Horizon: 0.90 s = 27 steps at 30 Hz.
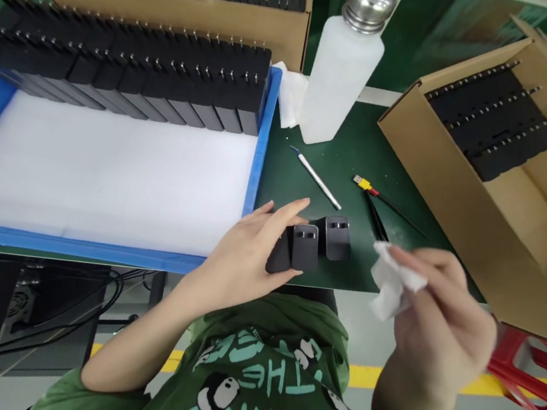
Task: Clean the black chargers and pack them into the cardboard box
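Observation:
At the front edge of the green table, my left hand [252, 252] spans a few black power adapters [304, 253], thumb on the near side and fingers on the far side. Their metal prongs face up toward me. Another adapter [337, 239] stands just to the right, outside the grip. My right hand [440, 314] pinches a crumpled white wipe [391, 284], held in the air past the table's front edge and apart from the adapters. Black tweezers [376, 220] lie between the hands, partly hidden behind the wipe.
A blue-rimmed tray [260, 156] on the left holds rows of adapters [170, 70]. Behind it stands a cardboard box [177, 14] of more; another box [433, 179] is at right. A pump bottle [340, 79], craft knife [317, 180] and yellow USB plug [364, 183] are between.

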{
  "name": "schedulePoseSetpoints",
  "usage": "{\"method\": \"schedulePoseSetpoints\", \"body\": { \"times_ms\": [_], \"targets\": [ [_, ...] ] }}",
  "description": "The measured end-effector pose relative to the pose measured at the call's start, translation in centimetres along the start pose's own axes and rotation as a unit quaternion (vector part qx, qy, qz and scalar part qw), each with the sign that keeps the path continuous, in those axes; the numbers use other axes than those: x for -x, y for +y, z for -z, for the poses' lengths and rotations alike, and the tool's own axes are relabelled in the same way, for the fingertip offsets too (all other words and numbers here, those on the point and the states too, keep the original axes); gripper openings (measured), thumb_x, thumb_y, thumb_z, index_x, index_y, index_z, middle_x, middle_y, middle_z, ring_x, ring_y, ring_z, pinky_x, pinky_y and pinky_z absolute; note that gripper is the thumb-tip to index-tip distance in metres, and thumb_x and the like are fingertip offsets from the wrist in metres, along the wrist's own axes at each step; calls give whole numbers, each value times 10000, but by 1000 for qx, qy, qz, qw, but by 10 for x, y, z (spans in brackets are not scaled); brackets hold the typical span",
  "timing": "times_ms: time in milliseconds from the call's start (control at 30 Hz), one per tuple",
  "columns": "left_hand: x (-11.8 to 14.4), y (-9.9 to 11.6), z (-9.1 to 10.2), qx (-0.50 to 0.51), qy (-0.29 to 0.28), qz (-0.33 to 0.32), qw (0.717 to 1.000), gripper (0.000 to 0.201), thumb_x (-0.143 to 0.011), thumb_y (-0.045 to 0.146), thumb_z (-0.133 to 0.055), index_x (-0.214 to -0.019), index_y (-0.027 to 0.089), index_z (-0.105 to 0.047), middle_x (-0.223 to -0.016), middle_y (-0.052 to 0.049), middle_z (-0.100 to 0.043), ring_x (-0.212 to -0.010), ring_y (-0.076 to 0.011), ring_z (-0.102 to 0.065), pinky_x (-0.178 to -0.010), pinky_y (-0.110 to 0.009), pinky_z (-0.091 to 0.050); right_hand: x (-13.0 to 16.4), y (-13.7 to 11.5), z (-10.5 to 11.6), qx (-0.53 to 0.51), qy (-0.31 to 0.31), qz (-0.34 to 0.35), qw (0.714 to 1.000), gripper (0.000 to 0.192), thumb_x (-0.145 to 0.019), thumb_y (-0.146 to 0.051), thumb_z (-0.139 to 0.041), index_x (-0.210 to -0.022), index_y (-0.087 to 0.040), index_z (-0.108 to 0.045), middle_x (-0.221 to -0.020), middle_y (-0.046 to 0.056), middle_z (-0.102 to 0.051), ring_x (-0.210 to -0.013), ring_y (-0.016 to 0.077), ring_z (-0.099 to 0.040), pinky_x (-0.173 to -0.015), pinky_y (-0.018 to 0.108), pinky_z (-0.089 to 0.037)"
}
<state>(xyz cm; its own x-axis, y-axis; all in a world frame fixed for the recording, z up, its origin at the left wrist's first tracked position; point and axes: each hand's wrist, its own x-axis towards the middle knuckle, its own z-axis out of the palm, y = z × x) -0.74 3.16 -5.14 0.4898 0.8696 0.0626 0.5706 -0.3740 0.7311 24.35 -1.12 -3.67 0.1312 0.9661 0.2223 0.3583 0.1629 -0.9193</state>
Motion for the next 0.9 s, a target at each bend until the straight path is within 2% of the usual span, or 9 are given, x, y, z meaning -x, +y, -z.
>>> {"method": "schedulePoseSetpoints", "body": {
  "times_ms": [67, 167, 233, 300, 467, 700, 767, 833, 900],
  "targets": [
    [0, 0, 0, -6, -4, 4, 1000, 909, -861, 282, -720, -1560, 344, -142, -1371, -16, -638, -1317, -264, -571, -1236, -550, -306, -17, 19, -5, -90, -7, -95, 991, 382, -881, -180, -613, -1198, -357, -729, -951, 34, -606, -765, 156, -561, -559, 276, -392],
    [0, 0, -1, -15, -5, 12, 1000, 948, -840, 326, -756, -1561, 346, -141, -1369, -22, -643, -1341, -274, -552, -1234, -559, -304, -37, 35, -17, -160, -142, -191, 958, 506, -855, -252, -622, -1347, -371, -626, -975, 12, -643, -710, 141, -566, -559, 258, -428],
    [0, 0, -2, -20, -1, 17, 1000, 966, -824, 361, -778, -1560, 341, -153, -1365, -29, -647, -1340, -277, -554, -1227, -555, -317, -40, 35, -22, -152, -221, -192, 944, 469, -879, -248, -574, -1331, -353, -641, -1044, 21, -654, -738, 143, -576, -586, 258, -449],
    [1, 0, -2, -23, 3, 15, 1000, 950, -822, 377, -781, -1555, 338, -178, -1357, -31, -652, -1316, -263, -576, -1231, -542, -317, -36, 28, -24, -117, -252, -162, 947, 422, -911, -225, -520, -1286, -341, -673, -1056, 29, -642, -749, 135, -572, -592, 248, -447],
    [0, 2, 0, -23, -2, 4, 1000, 886, -854, 366, -751, -1550, 334, -203, -1363, -37, -646, -1282, -231, -606, -1238, -532, -309, -17, 17, -23, -65, -228, -99, 966, 444, -998, -220, -443, -1399, -364, -570, -939, 20, -564, -705, 115, -545, -594, 238, -453],
    [0, 3, 5, -27, -29, -8, 999, 899, -848, 446, -750, -1557, 342, -208, -1341, -51, -664, -1283, -262, -609, -1223, -584, -330, -14, 21, -27, -67, -237, -117, 962, 403, -1025, -232, -426, -1381, -343, -580, -966, 24, -560, -660, 99, -533, -527, 219, -441],
    [5, 9, 10, -58, -2, -20, 998, 909, -844, 469, -749, -1568, 320, -219, -1417, -77, -610, -1347, -283, -554, -1225, -593, -330, -19, 22, -23, -53, -242, -109, 963, 395, -1021, -220, -441, -1367, -334, -595, -966, 26, -574, -678, 99, -556, -540, 219, -453],
    [10, 21, 17, -107, 49, -55, 992, 859, -844, 435, -759, -1554, 285, -300, -1450, -71, -583, -1413, -269, -484, -1255, -543, -311, -29, 21, -15, -30, -245, -87, 965, 375, -1004, -207, -483, -1327, -328, -630, -978, 28, -603, -715, 107, -591, -576, 230, -481],
    [10, 32, 21, -150, 44, -143, 977, 649, -887, 365, -715, -1476, 268, -461, -1424, -14, -611, -1428, -206, -465, -1277, -418, -309, -46, 18, -7, -2, -225, -51, 973, 344, -975, -191, -546, -1261, -333, -674, -999, 29, -640, -778, 128, -626, -621, 250, -508]
  ]
}}
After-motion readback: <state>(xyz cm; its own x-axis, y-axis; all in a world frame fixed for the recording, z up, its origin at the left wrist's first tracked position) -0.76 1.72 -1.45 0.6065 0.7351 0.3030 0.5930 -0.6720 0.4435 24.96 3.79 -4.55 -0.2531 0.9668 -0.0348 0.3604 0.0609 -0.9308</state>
